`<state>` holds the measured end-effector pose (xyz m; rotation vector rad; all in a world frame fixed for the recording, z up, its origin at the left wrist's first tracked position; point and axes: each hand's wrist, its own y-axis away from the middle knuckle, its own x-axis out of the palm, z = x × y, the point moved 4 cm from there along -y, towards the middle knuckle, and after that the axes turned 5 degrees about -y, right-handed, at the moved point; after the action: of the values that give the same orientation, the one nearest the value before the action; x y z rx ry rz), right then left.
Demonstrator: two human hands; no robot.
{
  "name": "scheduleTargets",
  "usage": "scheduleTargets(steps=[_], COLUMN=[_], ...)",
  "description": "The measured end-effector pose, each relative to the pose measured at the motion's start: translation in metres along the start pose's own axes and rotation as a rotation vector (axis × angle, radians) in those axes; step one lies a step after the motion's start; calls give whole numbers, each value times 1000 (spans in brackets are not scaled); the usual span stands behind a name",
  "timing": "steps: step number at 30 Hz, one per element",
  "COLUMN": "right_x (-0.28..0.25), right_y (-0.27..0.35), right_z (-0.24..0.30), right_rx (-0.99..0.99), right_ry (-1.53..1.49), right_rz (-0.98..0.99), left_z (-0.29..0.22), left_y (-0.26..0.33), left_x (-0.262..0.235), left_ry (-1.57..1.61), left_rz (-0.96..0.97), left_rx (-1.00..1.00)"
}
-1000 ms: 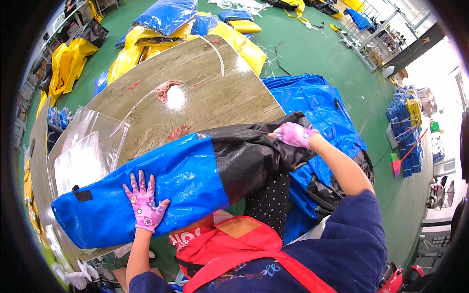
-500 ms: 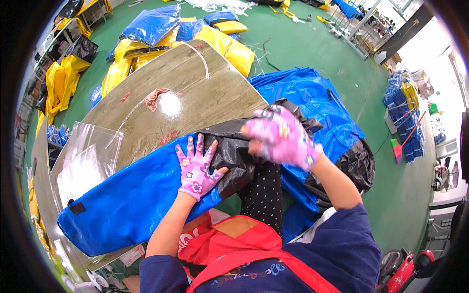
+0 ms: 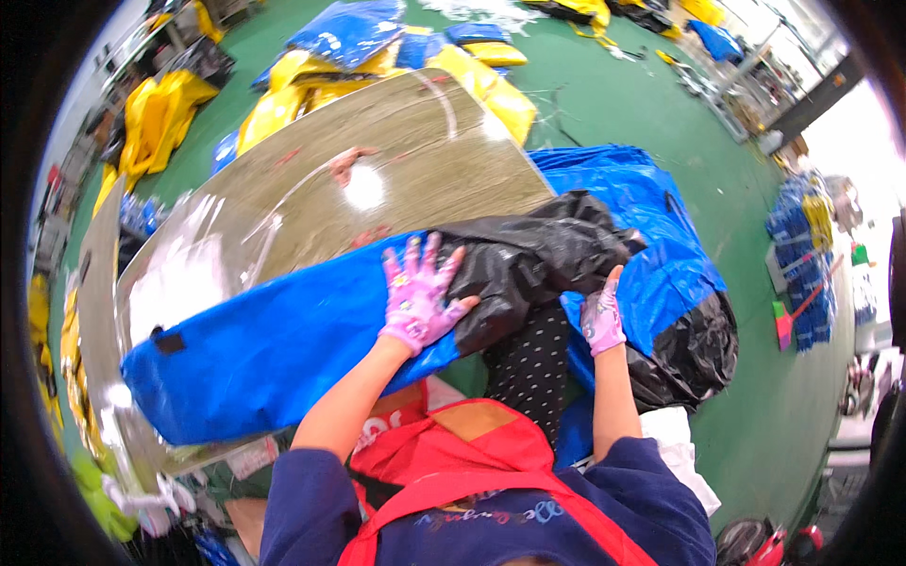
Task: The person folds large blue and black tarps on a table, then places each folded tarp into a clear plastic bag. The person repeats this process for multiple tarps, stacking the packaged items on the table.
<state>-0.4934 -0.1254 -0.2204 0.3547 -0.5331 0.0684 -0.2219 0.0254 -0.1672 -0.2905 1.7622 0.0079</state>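
My left hand (image 3: 415,300), in a pink glove, lies flat with fingers spread on the long blue fabric bag (image 3: 274,335), where its crumpled black plastic end (image 3: 533,259) begins. The bag lies across the shiny metal table (image 3: 311,203). My right hand (image 3: 601,318) rests below the black end, fingers loosely curled, gripping nothing I can see.

right hand (image 3: 602,319) fingers hidden in blue fabric (image 3: 651,274)

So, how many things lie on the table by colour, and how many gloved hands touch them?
Blue bag: 1
Black bag: 1
Pink-gloved hands, left hand and right hand: 2
Total: 4
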Motion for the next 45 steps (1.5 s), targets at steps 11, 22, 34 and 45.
scheduleTargets(steps=[11, 22, 34, 45], right_x=[269, 296, 290, 339], right_y=[158, 260, 262, 267], right_z=[-42, -161, -197, -236], right_rx=[-1104, -928, -1003, -887], right_ry=[978, 1485, 1970, 1642], right_rz=[988, 1350, 1229, 1314], left_z=[48, 189, 154, 295], left_y=[54, 214, 219, 337], left_x=[1, -19, -135, -178], left_ry=[242, 96, -399, -640], left_rz=[45, -85, -197, -555], left_rx=[272, -196, -298, -824])
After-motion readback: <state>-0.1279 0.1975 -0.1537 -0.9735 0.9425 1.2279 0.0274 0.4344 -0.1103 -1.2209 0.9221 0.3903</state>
